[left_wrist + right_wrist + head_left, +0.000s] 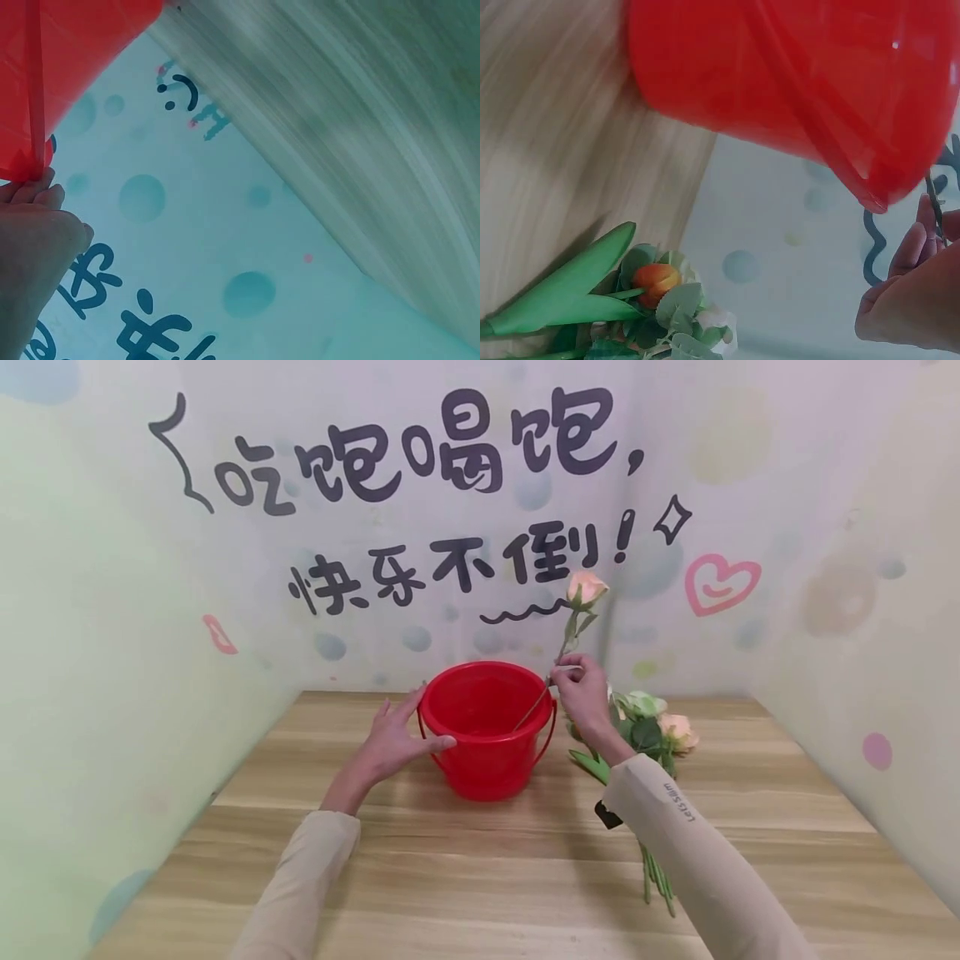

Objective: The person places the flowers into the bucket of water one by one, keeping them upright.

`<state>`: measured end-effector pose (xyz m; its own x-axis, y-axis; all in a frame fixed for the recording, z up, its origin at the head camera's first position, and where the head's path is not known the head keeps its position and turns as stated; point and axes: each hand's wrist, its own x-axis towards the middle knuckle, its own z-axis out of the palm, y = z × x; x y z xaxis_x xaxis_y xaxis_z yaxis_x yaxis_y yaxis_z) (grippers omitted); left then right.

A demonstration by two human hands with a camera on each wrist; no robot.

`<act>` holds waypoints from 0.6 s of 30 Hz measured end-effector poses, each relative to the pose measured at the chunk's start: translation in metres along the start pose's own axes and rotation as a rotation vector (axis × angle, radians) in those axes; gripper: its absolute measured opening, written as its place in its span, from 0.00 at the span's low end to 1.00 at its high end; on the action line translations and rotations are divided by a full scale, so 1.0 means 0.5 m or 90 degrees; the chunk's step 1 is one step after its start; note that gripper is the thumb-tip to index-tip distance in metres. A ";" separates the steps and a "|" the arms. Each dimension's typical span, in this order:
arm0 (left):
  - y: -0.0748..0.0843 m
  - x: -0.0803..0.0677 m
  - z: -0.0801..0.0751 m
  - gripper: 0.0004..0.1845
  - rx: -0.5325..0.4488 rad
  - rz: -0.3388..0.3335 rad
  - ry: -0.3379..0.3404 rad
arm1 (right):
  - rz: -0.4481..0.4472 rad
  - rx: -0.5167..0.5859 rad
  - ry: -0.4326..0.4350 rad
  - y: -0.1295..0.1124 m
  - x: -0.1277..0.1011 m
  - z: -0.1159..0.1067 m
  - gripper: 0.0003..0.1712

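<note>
A red plastic bucket [487,768] stands upright on the wooden table, its handle hanging down. My left hand [393,739] holds the bucket's left rim, thumb along the near side; the left wrist view shows its fingertips beside the handle joint. Above the right rim, my right hand [585,693] pinches the stem of a pale peach rose [587,589]. The flower points up and the stem slants down, its lower part inside the bucket. Right of the bucket lies a bunch of flowers [647,731] with pale and peach blooms, partly hidden by my right forearm.
The right wrist view shows an orange tulip [657,282] with broad green leaves [570,300] in the bunch. Its stems [657,881] reach toward the table's [450,877] near side. A wall [420,568] with dark lettering rises behind the table, with side walls left and right.
</note>
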<state>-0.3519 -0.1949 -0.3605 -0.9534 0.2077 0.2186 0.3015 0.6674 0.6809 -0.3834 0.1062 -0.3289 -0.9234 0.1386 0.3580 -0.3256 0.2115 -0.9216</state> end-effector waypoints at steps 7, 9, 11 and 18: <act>0.004 0.000 0.002 0.61 0.009 0.000 0.002 | -0.023 -0.053 -0.059 0.014 0.002 0.015 0.11; 0.004 0.000 0.002 0.61 0.009 0.003 0.004 | -0.025 -0.071 -0.068 0.012 0.002 0.017 0.11; 0.004 0.001 0.002 0.60 0.009 0.006 0.005 | -0.024 -0.081 -0.075 0.010 0.002 0.020 0.11; 0.001 0.000 0.003 0.60 0.015 0.005 0.007 | -0.013 -0.117 -0.091 0.004 0.001 0.031 0.11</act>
<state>-0.3516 -0.1935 -0.3610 -0.9510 0.2045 0.2320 0.3084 0.6821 0.6630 -0.3878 0.0917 -0.3327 -0.9406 -0.0029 0.3395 -0.3141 0.3866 -0.8671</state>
